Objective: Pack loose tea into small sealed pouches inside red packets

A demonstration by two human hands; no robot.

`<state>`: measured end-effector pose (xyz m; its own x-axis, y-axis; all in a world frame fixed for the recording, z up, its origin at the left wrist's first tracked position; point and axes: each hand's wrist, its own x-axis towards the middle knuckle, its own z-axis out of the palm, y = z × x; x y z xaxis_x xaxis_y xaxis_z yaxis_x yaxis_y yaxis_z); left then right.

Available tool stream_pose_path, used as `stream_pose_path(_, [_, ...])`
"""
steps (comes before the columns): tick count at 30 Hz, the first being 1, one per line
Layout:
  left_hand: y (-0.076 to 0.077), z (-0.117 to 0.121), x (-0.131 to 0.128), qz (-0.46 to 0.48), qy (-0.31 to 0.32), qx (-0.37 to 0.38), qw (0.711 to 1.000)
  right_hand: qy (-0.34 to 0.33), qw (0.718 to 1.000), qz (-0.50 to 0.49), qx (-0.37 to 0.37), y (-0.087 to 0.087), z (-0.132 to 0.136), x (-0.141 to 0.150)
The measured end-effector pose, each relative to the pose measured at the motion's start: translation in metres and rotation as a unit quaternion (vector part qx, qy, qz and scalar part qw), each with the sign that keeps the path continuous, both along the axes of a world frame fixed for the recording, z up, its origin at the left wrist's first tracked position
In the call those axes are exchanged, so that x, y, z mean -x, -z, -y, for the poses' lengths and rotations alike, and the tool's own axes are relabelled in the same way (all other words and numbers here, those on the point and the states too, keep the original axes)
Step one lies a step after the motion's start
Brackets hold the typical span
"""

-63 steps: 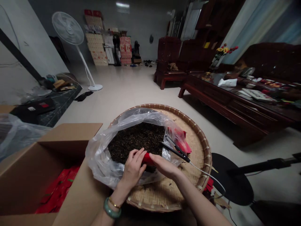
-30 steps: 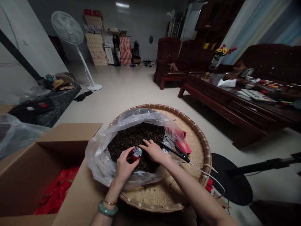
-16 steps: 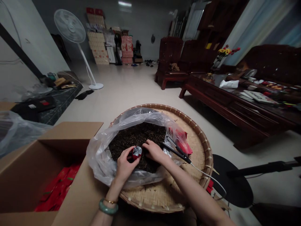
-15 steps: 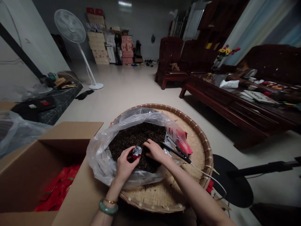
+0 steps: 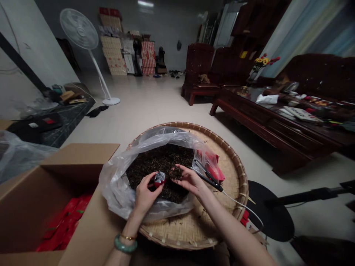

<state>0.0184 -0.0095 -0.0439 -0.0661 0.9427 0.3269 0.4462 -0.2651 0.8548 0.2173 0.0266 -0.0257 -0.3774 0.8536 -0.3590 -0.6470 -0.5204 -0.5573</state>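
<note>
My left hand [image 5: 144,194] pinches a small red pouch [image 5: 160,179] with a silvery foil lining, its mouth facing up. To its right, my right hand [image 5: 192,181] is turned palm up with curled fingers, holding a bunch of dark loose tea leaves [image 5: 176,173]. Both hands are over a large clear plastic bag [image 5: 112,192] full of the same dark leaves. The bag rests on a round woven bamboo tray [image 5: 237,162]. Just right of my right hand lies a black clamp-like tool [image 5: 209,178] with a white cord, beside red packets [image 5: 216,170].
An open cardboard box [image 5: 83,153] with several red packets [image 5: 65,225] stands at the left. Beyond the tray are a white standing fan [image 5: 97,70] and a long dark wooden table [image 5: 266,122]. A black round base [image 5: 273,210] sits on the floor at right.
My right hand has turned from palm down in the leaves to palm up, with a bunch of them now in its fingers. My left hand keeps the pouch in nearly the same place.
</note>
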Motion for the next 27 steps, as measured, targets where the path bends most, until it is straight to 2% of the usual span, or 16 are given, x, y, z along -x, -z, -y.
stream_pose_path(2, [0.001, 0.0, 0.0, -0.006, 0.001, -0.001, 1.0, 0.021, 0.997, -0.068, 0.041, -0.005, 0.001, 0.0])
stream_pose_path(5, [0.001, 0.0, 0.0, -0.01, 0.003, -0.002, 1.0, 0.075, 0.988, -0.112, 0.074, -0.007, 0.001, 0.002])
stream_pose_path(10, [0.0, 0.0, 0.0, -0.017, 0.007, -0.007, 1.0, 0.109, 0.977, -0.128, 0.128, -0.004, 0.001, 0.008])
stream_pose_path(16, [-0.001, 0.0, 0.0, -0.033, 0.014, -0.016, 0.999, 0.117, 0.969, -0.144, 0.163, -0.019, 0.007, 0.018])
stream_pose_path(22, [-0.005, 0.0, -0.001, -0.059, 0.021, -0.033, 0.998, 0.109, 0.979, -0.118, 0.122, -0.031, 0.013, 0.018])
stream_pose_path(27, [-0.009, -0.001, -0.004, -0.083, 0.027, -0.046, 0.995, 0.13, 0.989, -0.064, 0.004, -0.044, 0.017, 0.024])
